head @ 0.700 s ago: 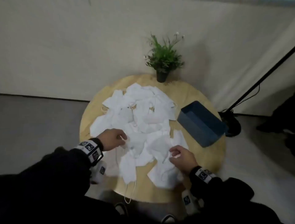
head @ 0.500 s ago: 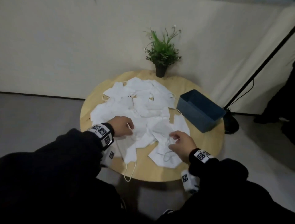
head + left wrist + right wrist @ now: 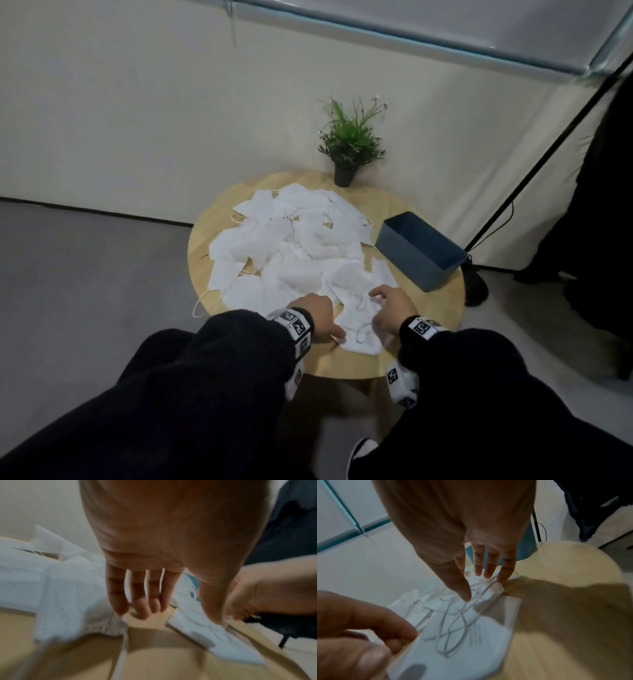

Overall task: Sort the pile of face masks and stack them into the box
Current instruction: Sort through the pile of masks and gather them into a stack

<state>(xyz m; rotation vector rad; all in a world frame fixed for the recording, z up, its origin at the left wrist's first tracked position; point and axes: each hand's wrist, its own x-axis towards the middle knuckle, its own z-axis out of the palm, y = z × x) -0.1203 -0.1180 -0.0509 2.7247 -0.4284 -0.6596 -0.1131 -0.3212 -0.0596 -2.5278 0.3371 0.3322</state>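
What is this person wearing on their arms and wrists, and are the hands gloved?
Both arms are in loose black sleeves. Each wrist carries a white band with black square code markings, on the left wrist and the right wrist, and a small white block with the same markings hangs under each wrist. The left hand and right hand are bare, without gloves.

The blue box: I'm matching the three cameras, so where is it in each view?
Head: blue box, right of the mask pile on the round table.
Left wrist: only a blue sliver behind the fingers, probably the box.
Right wrist: top centre, behind the fingers.
Shared landmark: the table.
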